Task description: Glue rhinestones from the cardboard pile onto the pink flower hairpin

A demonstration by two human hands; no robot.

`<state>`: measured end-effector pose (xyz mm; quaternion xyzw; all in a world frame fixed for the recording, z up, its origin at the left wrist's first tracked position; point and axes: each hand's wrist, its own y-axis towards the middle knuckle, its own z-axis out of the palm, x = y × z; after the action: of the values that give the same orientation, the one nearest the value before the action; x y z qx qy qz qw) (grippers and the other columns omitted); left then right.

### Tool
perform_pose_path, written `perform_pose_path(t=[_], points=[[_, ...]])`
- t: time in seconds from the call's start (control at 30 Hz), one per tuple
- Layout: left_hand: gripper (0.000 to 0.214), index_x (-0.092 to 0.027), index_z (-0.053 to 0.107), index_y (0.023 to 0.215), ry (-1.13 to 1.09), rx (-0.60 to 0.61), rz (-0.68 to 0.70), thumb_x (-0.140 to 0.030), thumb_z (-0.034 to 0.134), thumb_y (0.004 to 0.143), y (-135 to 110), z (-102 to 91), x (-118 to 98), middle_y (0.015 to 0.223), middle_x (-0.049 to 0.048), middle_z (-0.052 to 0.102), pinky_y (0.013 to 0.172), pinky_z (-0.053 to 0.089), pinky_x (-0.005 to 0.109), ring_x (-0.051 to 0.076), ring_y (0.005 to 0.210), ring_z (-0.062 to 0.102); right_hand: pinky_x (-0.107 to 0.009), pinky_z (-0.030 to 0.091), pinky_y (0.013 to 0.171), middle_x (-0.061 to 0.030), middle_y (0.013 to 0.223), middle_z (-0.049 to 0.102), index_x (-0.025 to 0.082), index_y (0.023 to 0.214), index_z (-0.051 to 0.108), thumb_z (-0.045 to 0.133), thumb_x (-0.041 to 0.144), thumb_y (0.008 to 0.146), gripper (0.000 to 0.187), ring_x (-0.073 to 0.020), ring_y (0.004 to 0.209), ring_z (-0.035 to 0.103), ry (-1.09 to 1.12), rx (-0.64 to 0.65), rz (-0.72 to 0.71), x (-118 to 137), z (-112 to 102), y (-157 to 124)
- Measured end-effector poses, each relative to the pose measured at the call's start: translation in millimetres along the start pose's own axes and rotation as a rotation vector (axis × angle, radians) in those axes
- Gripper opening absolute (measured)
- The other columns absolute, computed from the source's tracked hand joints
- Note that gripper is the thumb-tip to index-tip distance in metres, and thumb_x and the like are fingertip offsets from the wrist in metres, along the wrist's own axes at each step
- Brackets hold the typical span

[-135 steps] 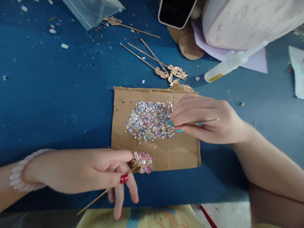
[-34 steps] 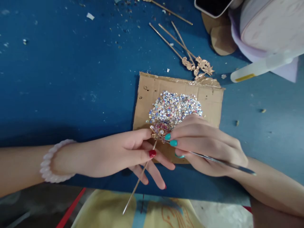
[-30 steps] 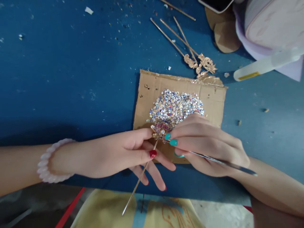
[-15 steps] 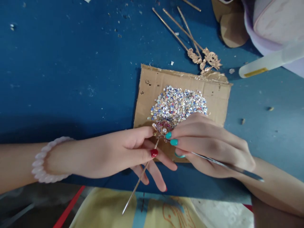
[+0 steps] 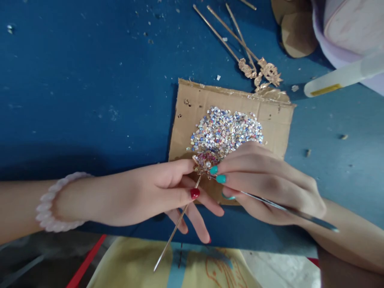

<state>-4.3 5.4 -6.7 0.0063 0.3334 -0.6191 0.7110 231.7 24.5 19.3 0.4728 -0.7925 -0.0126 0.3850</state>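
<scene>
My left hand, with red nails and a pale bead bracelet, pinches a gold hairpin by its stick just under the jewelled flower head. My right hand, with teal nails, grips a thin metal tool whose tip meets the flower head. Both hands hover over the near edge of a brown cardboard piece that carries a heap of small iridescent rhinestones.
Several bare gold hairpins lie on the blue table behind the cardboard. A white glue bottle, round cardboard cutouts and a pale pink pouch sit at the back right. Yellow patterned cloth shows below the table edge.
My right hand left the rhinestone heap and came to the flower head, which my left hand raised to the cardboard's near edge. Over the last second both hands stay almost still.
</scene>
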Motion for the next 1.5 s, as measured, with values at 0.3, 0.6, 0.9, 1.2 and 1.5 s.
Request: perform_pose_path(t=[0.3,0.6,0.9,1.2,1.5], points=[[0.028,-0.028,0.056,0.126,0.006,0.011,-0.004,-0.013,0.039,0.109,0,0.0,-1,0.122,0.0016,0.072,0.073,0.056,0.015,0.009,0.088,0.076,-0.030,0.064,0.083,-0.0045,0.095,0.076,0.021,0.095,0.061,0.058,0.009,0.096,0.012,-0.0150,0.091,0.075,-0.010,0.039,0.039,3,1,1],[0.030,-0.030,0.053,0.131,0.007,-0.007,-0.030,-0.015,0.040,0.109,0,0.7,-1,0.123,0.0031,0.072,0.073,0.056,0.017,0.010,0.088,0.077,-0.031,0.063,0.086,-0.0038,0.098,0.076,0.022,0.098,0.061,0.059,0.011,0.097,0.011,-0.0147,0.095,0.075,-0.016,0.036,0.077,3,1,-1],[0.025,-0.031,0.054,0.130,-0.026,-0.009,0.009,-0.022,0.043,0.109,1,-0.1,2,0.119,0.0015,0.073,0.074,0.058,0.019,0.012,0.087,0.078,-0.030,0.064,0.084,-0.0008,0.099,0.075,0.024,0.100,0.061,0.059,0.014,0.099,0.010,-0.0145,0.095,0.075,-0.029,0.020,0.098,4,3,-5],[0.022,-0.030,0.057,0.123,-0.035,-0.005,0.024,-0.021,0.043,0.109,1,-2.2,4,0.120,0.0002,0.074,0.074,0.058,0.016,0.011,0.087,0.078,-0.030,0.063,0.086,-0.0041,0.099,0.075,0.021,0.099,0.061,0.059,0.014,0.098,0.007,-0.0147,0.096,0.074,-0.018,0.047,0.090,4,1,-4],[0.030,-0.026,0.059,0.124,0.015,-0.038,-0.042,-0.011,0.039,0.108,0,2.4,-5,0.118,0.0019,0.075,0.073,0.057,0.016,0.010,0.085,0.077,-0.031,0.063,0.082,-0.0097,0.093,0.075,0.016,0.097,0.064,0.056,0.016,0.100,0.008,-0.0159,0.094,0.073,0.013,0.016,0.002,0,3,-3]])
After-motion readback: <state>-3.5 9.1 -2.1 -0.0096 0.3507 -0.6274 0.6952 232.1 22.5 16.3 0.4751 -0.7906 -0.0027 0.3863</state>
